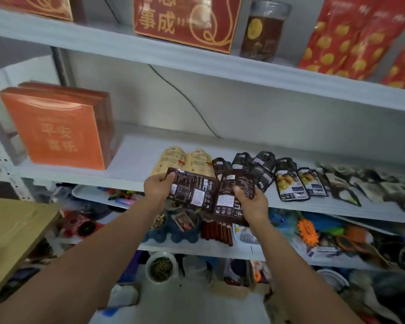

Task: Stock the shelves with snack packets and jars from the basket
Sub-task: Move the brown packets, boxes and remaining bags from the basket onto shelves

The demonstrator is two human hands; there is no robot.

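Note:
My left hand [158,187] grips a dark brown snack packet [192,189] by its left edge, printed back facing me. Beside it, my right hand [253,202] holds a second dark brown packet [232,199], thumb pressed on its face. Both packets hover at the front edge of the middle white shelf [136,160]. Behind them on that shelf lie two tan packets [185,161] and a row of several black packets [290,181] running to the right. A dark jar [262,29] stands on the top shelf. No basket shows in view.
An orange gift box [61,127] stands at the left of the middle shelf. Red boxes [185,19] and red bags [351,36] fill the top shelf. Lower shelves hold cluttered tubs, sticks and toys. A cardboard box [12,235] sits at the left. A cable [185,99] hangs on the back wall.

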